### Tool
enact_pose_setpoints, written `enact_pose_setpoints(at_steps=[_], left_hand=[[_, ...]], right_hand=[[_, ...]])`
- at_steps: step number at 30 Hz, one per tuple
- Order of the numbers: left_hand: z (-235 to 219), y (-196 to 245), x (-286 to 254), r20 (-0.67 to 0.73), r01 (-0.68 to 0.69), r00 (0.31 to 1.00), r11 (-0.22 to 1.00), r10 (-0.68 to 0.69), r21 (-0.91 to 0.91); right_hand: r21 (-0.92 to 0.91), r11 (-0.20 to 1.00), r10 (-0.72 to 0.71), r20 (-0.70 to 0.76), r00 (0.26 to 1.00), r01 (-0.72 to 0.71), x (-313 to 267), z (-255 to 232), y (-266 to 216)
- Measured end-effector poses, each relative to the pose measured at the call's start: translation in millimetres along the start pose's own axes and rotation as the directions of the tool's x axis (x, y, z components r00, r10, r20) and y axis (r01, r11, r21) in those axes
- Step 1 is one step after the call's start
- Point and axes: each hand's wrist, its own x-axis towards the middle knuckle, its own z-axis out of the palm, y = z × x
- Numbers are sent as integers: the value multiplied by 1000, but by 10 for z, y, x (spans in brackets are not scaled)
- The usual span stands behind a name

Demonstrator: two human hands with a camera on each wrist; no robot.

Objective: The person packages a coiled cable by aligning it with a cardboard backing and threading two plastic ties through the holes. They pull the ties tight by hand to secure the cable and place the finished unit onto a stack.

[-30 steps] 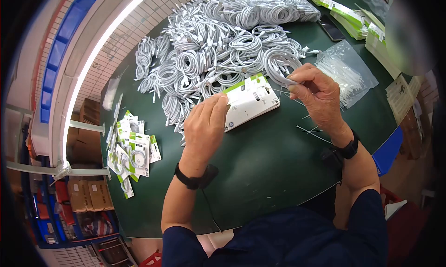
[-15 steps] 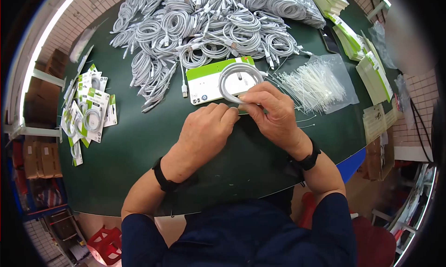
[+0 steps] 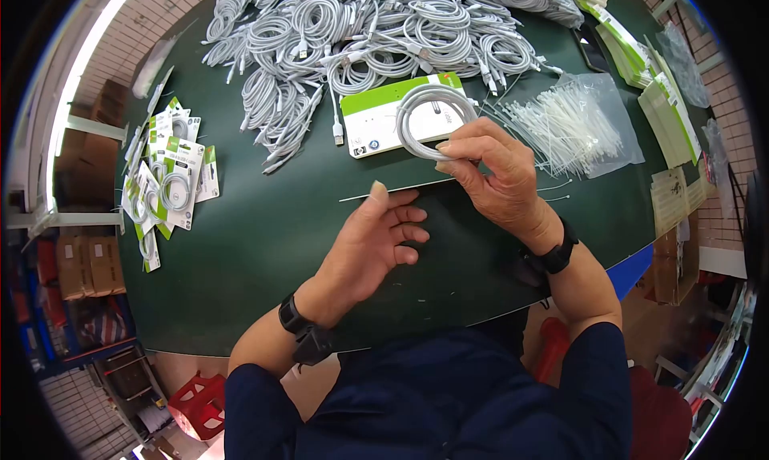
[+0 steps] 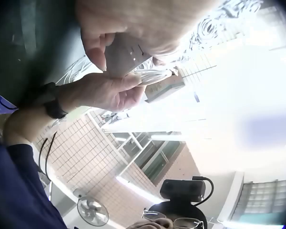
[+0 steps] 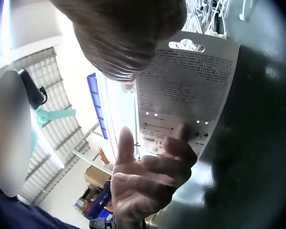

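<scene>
My right hand point(image 3: 505, 168) pinches a coiled grey-white cable point(image 3: 404, 128) between thumb and fingers, the loop standing up in front of a stack of white and green packaging cards point(image 3: 367, 133). My left hand point(image 3: 360, 244) is turned palm up and pinches a single card, its thumb on one side and fingers on the other. From the head that card shows only as a thin edge reaching to the right hand. The right wrist view shows the card's printed face point(image 5: 186, 90) with its hang slot at the top, close beside the right hand.
A heap of coiled cables point(image 3: 296, 40) spreads behind the card stack. White cable ties point(image 3: 561, 132) lie partly in a plastic bag at right, near a dark phone point(image 3: 591, 50). Carded cables point(image 3: 172, 172) are piled at left. More green-edged cards point(image 3: 669, 120) stand at far right.
The left hand has gone from the card stack toward me and turned palm up with a card. My right hand has brought the coiled cable leftward, in front of the stack. The head view has shifted.
</scene>
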Motion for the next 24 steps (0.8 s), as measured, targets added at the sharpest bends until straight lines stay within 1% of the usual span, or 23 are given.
enact_pose_setpoints(at_steps=[3,4,6,7,8,9,10,11,13,14,17,20,24], left_hand=[[27,51,-40,57,46,998,988,-38,-150],[92,87,-71,46,82,996,978,-74,-194],[68,9,-38,24,30,999,977,-26,-209],[74,-14,-26,13,3,1000,976,0,-216],[97,-23,-47,4,-21,1000,962,23,-273],[127,-3,-63,5,-49,999,971,52,-235],[151,15,-74,8,-77,997,977,80,-197],[168,28,-75,11,-105,994,982,108,-160],[221,43,-37,20,-247,969,969,247,-12],[246,56,-10,35,-314,949,947,313,64],[251,99,140,101,-422,905,850,413,313],[250,112,276,139,-462,886,815,443,349],[271,92,365,123,-478,877,819,464,319]], right_hand=[[5,997,-79,64,995,78,-2,-4,-36],[16,994,-105,80,991,104,-7,2,-51],[32,990,-137,116,984,135,-4,8,-105],[38,993,-113,152,982,108,1,-8,-126],[43,996,-90,187,978,84,14,-31,-140],[45,997,-69,219,973,61,38,-59,-158],[85,996,3,236,972,-23,92,-112,-213],[100,993,36,258,965,-64,117,-162,-232],[126,982,100,301,948,-143,149,-262,-249],[105,982,118,314,942,-158,162,-289,-267],[33,990,116,334,935,-135,161,-304,-234],[-8,989,142,357,923,-149,172,-334,-196],[-38,988,151,321,935,-147,136,-279,-104]])
